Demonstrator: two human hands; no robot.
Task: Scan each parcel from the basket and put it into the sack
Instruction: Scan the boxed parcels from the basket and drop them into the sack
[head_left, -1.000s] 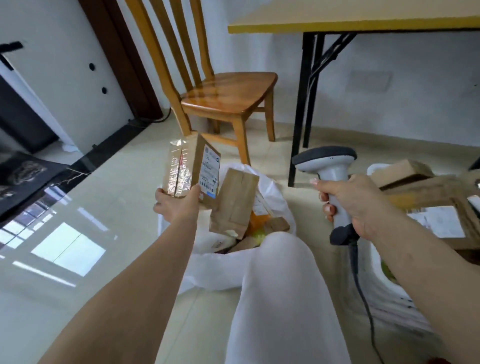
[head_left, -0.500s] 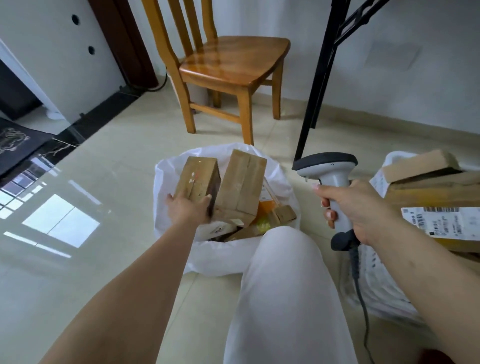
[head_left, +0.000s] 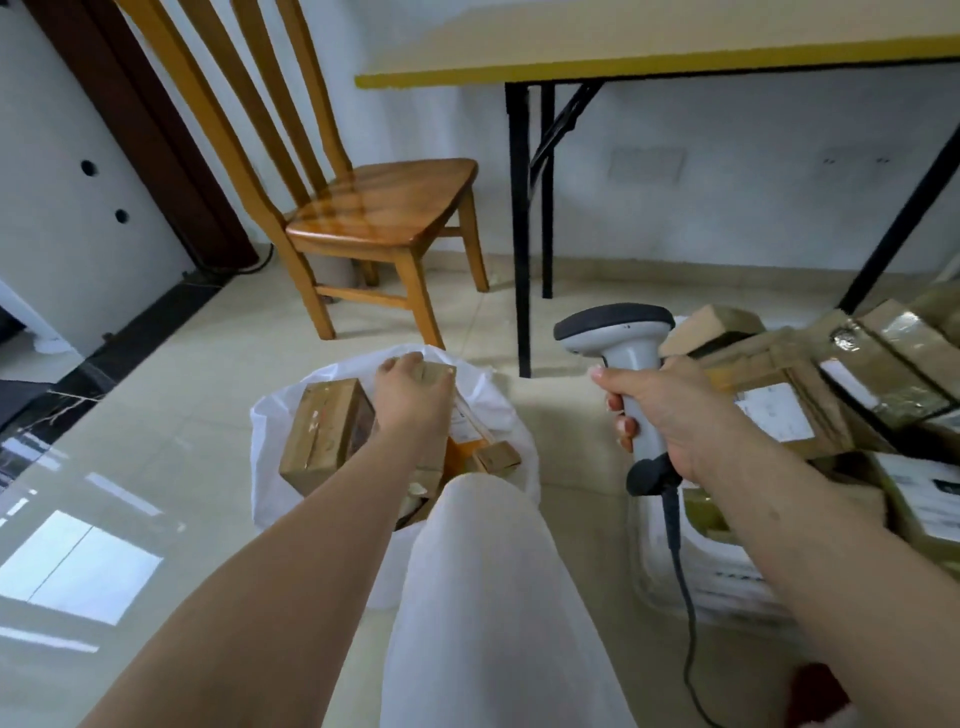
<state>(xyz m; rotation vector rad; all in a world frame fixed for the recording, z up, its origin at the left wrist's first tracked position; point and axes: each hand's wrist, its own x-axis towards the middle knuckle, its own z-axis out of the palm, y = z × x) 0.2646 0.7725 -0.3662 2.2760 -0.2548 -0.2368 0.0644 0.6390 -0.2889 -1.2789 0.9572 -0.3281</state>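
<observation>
The left hand (head_left: 413, 397) reaches forward over the white sack (head_left: 280, 415) on the floor, palm down, fingers curved over the top of an upright cardboard parcel (head_left: 436, 375) inside it; whether that grip is closed on the box or only resting there cannot be told. Just left of it in the sack lies a taped brown parcel (head_left: 327, 434), with smaller boxes beside. The right hand (head_left: 670, 415) is raised with its grip wrapped around the handle of a grey barcode scanner (head_left: 615, 332), head pointing left, cable hanging down. To the right, the basket (head_left: 727, 582) holds stacked parcels with white labels (head_left: 776, 413); their print is too blurred to read.
</observation>
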